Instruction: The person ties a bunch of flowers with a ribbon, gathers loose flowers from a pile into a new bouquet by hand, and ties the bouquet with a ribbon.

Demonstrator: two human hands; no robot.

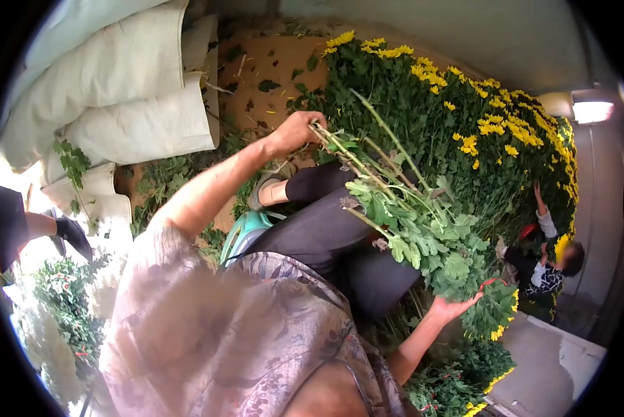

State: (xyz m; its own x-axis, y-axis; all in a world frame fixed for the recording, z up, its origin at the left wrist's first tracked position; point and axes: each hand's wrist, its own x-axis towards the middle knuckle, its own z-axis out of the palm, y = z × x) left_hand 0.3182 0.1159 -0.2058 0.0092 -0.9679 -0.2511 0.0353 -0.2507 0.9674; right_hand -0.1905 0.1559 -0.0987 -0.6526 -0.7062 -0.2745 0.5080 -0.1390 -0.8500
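Observation:
My left hand [301,132] is closed around the cut lower ends of a bunch of chrysanthemum stems [388,184]. The bunch slants down to the right across my dark-trousered legs [312,222], with its green leaves [458,260] spread out. My right hand [458,306] has its fingers stretched out against the leafy upper part of the bunch, near the yellow blooms [513,306]. A red tie [492,283] shows just beyond those fingertips. Leaves hide part of the bunch's flower end.
A large pile of yellow chrysanthemums [430,125] fills the right side. A co-worker [552,264] sits at far right with an arm raised. Pale sheeting [117,90] hangs at upper left. Loose leaves litter the brown floor [273,66]. A teal stool [246,233] is beneath me; another person's shoe [73,238] shows left.

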